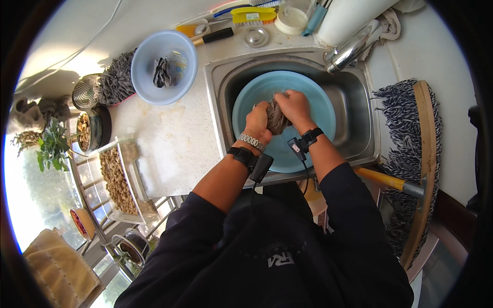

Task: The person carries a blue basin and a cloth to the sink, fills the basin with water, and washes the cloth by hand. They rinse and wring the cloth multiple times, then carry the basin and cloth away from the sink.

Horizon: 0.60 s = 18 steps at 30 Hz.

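Observation:
Both hands grip a bunched grey-brown cloth (275,117) above a light-blue plastic basin (285,158). My left hand (259,120) holds the cloth's left side, its wrist wearing a metal watch band (252,141) and a black strap. Around the right side and top of the cloth, my right hand (295,107) is closed. The basin sits inside a stainless steel sink (346,119); how much water it holds cannot be told. A chrome faucet (352,46) stands at the sink's far right corner, turned away from the basin.
On the counter (173,142) at left stands a pale blue bowl (144,84) holding a dark crumpled cloth (163,73). Brushes, including a yellow one (252,15), line the back. A clear bin of peanuts (117,181) is at left. A wide mop (423,134) leans at right.

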{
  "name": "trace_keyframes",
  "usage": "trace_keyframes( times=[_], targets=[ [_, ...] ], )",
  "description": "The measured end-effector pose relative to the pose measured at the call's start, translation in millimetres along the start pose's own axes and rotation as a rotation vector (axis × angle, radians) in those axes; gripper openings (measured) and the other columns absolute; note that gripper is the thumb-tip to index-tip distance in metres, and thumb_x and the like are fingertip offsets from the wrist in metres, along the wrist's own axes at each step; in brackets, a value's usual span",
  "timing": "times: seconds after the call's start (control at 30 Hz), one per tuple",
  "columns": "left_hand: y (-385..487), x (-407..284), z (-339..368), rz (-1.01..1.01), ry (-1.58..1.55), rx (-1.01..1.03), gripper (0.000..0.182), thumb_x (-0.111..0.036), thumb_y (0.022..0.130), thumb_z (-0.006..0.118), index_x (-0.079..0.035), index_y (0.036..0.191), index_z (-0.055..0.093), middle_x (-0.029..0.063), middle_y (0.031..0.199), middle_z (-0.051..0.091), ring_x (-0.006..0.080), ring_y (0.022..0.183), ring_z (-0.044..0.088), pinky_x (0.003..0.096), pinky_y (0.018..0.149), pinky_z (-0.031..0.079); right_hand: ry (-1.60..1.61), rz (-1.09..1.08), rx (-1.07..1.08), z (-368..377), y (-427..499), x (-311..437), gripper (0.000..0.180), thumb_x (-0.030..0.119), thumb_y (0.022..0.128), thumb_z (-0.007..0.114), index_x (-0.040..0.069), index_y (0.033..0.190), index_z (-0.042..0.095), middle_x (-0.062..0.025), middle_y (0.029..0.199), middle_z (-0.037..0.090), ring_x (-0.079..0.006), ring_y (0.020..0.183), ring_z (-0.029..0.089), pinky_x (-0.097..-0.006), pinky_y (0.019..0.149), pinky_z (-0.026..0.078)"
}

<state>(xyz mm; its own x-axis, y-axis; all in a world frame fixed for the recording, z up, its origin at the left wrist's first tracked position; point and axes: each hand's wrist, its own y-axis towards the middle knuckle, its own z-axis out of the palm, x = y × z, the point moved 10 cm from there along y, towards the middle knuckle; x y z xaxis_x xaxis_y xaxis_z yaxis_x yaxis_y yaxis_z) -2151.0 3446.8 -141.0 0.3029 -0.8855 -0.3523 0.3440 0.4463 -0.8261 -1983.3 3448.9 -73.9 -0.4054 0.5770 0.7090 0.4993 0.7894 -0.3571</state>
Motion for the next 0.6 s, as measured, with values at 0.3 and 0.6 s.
trace_keyframes(
  times=[0.3,0.6],
  targets=[
    [-52,-15,-13,-0.148,0.048,-0.05,0.086,-0.065,0.119,0.048,-0.016,0.185,0.023,0.0162,0.193,0.02,0.049,0.177,0.007,0.0907,0.128,0.007,-0.382,-0.115,0.249,54,-9,-37,0.059,0.032,0.106,0.083,0.014,0.159,0.064,-0.0285,0.158,0.055,-0.0498,0.137,0.066,-0.0549,0.114,0.057],
    [-43,-4,-22,-0.211,0.079,-0.086,0.085,-0.07,0.118,0.045,-0.02,0.184,0.028,0.0153,0.193,0.02,0.0535,0.175,0.005,0.0923,0.126,0.009,-0.157,-0.013,0.229,48,2,-64,0.05,0.022,0.102,0.086,0.015,0.15,0.073,-0.0272,0.153,0.062,-0.048,0.132,0.07,-0.0559,0.111,0.059]
  ],
)
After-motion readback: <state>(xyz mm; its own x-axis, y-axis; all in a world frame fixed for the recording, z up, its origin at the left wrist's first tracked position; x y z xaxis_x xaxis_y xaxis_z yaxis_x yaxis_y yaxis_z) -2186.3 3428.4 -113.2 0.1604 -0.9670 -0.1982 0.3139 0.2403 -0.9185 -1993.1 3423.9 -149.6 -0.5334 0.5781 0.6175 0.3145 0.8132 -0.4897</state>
